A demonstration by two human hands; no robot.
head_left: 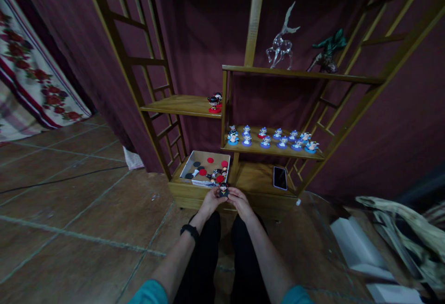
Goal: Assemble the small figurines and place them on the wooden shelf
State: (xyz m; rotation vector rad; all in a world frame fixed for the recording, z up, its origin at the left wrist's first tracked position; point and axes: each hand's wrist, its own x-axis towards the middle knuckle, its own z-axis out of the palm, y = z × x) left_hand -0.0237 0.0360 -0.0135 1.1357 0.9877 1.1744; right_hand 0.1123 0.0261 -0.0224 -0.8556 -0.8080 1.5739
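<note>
Between my two hands is a small black-haired figurine (224,188) on a dark round base, upright, just in front of the open box. My left hand (210,202) closes its fingertips on the figurine's left side. From the other side, the fingers of my right hand (239,200) pinch it too. The shallow cardboard box (187,166) behind them holds several red discs (210,160), dark discs (196,164) and loose figurines (216,173). On the left shelf stand two similar black-haired figurines (213,104) with red bases.
Rows of small purple and blue figurines (265,142) stand on the middle right shelf. A phone (280,178) lies on the lowest board (252,174). Higher up are a clear deer statue (281,47) and a dark green statue (328,53). White boxes (359,243) lie on the floor at right.
</note>
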